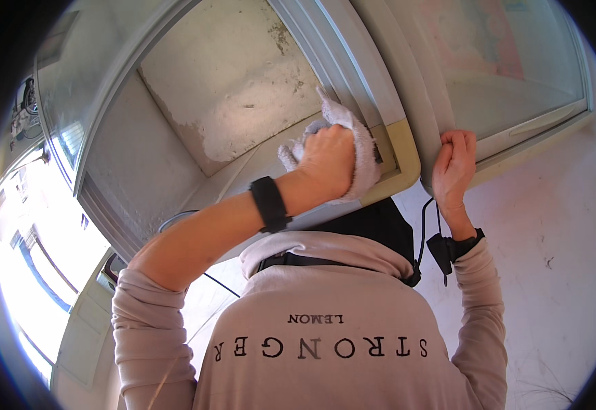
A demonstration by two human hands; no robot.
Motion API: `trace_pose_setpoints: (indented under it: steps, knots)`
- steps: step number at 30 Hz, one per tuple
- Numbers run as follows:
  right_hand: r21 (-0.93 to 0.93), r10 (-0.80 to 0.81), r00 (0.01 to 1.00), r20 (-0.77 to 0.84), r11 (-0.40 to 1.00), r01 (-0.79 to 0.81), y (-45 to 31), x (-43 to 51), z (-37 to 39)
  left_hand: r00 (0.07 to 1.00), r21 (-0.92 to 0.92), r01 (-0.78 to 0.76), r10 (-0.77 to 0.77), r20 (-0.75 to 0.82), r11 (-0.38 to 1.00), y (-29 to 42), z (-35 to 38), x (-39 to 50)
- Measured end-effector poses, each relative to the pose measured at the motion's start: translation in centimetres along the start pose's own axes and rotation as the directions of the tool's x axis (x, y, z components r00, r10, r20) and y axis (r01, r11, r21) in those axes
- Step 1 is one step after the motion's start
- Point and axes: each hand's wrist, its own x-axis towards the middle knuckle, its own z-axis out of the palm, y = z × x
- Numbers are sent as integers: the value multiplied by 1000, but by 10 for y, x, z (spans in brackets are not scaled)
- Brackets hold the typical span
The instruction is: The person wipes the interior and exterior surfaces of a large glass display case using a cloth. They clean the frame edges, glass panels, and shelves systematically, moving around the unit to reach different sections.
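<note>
My left hand (326,156) is closed around a pale, frayed terry cloth (362,164). It presses the cloth at the near right corner of an open chest freezer (403,154), over the inner edge of the rim. Inside, the freezer's floor (241,92) is whitish, with stains and dark specks. My right hand (454,166) has its fingers curled in and lies against the near left corner of a second, glass-topped freezer (513,118). Nothing shows inside that hand. Black bands circle both wrists.
A glass panel (67,113) stands at the left of the open freezer. Black cords (425,225) hang near my right wrist. Grooved rails (329,41) run along the freezer's right rim. Pale floor (549,256) lies at the right, and bright daylight enters at the left.
</note>
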Motion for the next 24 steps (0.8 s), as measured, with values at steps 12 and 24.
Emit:
trace_pose_setpoints:
  steps: [12,24]
  knots:
    - [34,-51,999,-6,998,51,6,0,3,963,-12,-269,268,-37,963,-51,4,-24]
    - [-15,-99,995,25,995,99,3,2,2,922,5,-386,386,-14,922,-63,-12,-52]
